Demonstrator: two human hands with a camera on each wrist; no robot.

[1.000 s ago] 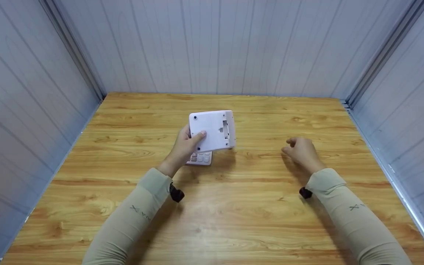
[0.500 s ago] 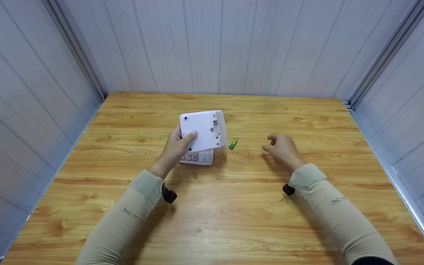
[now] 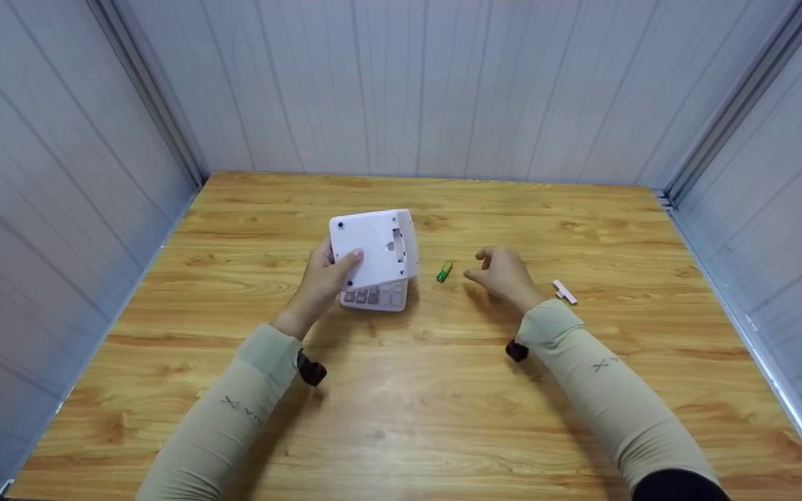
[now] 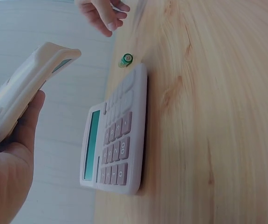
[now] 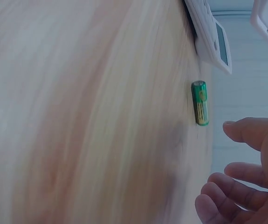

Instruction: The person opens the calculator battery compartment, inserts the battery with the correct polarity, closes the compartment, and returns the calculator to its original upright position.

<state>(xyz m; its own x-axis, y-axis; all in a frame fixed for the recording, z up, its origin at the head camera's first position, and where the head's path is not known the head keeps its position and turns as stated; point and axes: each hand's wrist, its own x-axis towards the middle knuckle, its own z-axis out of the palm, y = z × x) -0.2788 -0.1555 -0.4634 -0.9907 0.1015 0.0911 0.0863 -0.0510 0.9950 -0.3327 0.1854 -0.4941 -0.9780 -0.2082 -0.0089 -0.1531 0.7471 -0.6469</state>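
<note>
Head view puts both of the person's hands over the wood-grain worktop [image 3: 401,417], the left one busy and the right one free. The left hand [image 3: 321,278] grips a white upper calculator [image 3: 376,240] by its near left part, thumb pressed on the back and the other fingers curled beneath. Its back faces up toward me, and a narrow slot [image 3: 397,245] gapes near its right edge. Just below it, the lower calculator [image 3: 374,298] lies keys-up on the worktop, partly covered from above; the left wrist view shows a clear gap between the two, plus the lower one's greenish display and brownish number keys.

A green and gold battery [image 3: 445,271] lies on its side to the right of both calculators. The right hand [image 3: 505,275] hovers near it, on its right, without touching; those fingers are loosely bent, thumb well apart from them, and hold nothing. Farther right, beside that wrist, a small white tabbed piece [image 3: 564,292] rests on the worktop. Pale sleeves [image 3: 234,410] cover both forearms, and a grey-white panelled wall [image 3: 408,83] stands along the far edge.
</note>
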